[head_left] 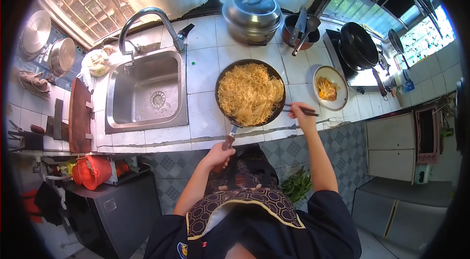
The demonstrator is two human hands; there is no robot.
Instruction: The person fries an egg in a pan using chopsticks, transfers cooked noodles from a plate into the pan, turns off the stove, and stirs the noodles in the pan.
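A black frying pan [220,104] full of cooked noodles [250,93] rests on the white tiled counter. My left hand [219,156] is closed around its brown handle [228,142], which sticks out over the counter's front edge. To the right of the pan, my right hand [301,115] grips chopsticks [309,112]. Their tips reach the pan's right rim, at the edge of the noodles. Beyond that hand, an oval plate [337,75] holds a portion of fried egg [326,89].
The steel sink [147,90] lies left of the pan. Behind stand a lidded steel pot [252,16] and a brown pot [308,42] holding a knife and utensils. A black wok [358,46] sits on the stove at right. A wooden board [80,114] stands at far left.
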